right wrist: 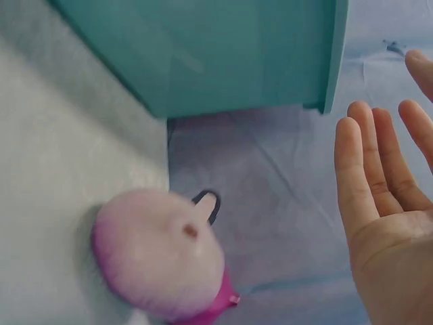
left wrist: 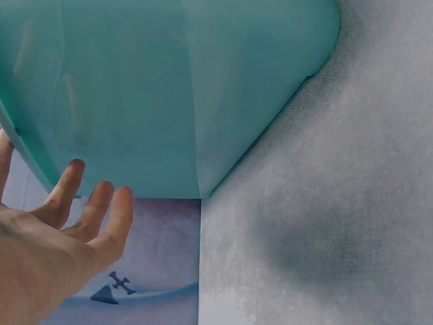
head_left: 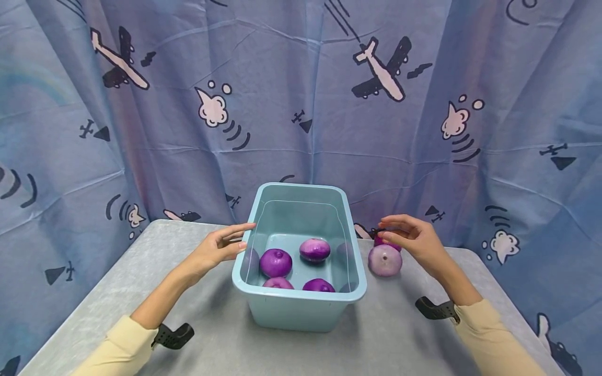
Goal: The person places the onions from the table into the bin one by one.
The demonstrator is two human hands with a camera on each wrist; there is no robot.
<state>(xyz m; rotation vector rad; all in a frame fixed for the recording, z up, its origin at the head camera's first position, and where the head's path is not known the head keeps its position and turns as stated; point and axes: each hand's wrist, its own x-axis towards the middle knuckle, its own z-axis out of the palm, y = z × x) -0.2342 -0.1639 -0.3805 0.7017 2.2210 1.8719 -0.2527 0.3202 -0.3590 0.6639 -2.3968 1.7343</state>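
Observation:
A light blue plastic bin (head_left: 305,313) stands on the table with several red onions inside, among them a dark purple onion (head_left: 275,263) and a striped onion (head_left: 314,250). My left hand (head_left: 218,245) touches the bin's left rim with its fingertips, its fingers loosely spread beside the outer wall (left wrist: 135,101). Right of the bin sits a pale pinkish onion (head_left: 385,260), and a magenta onion (head_left: 390,243) is partly hidden behind it. Above these two hovers my right hand (head_left: 416,240), fingers extended and holding nothing. In the right wrist view, the pale onion (right wrist: 159,254) lies apart from the hand.
The grey table (head_left: 188,324) ends at a blue curtain (head_left: 282,104) printed with airplanes, which hangs just behind it and along both sides. Dark straps with camera mounts (head_left: 174,337) are on both wrists. The bin's walls rise well above the onions.

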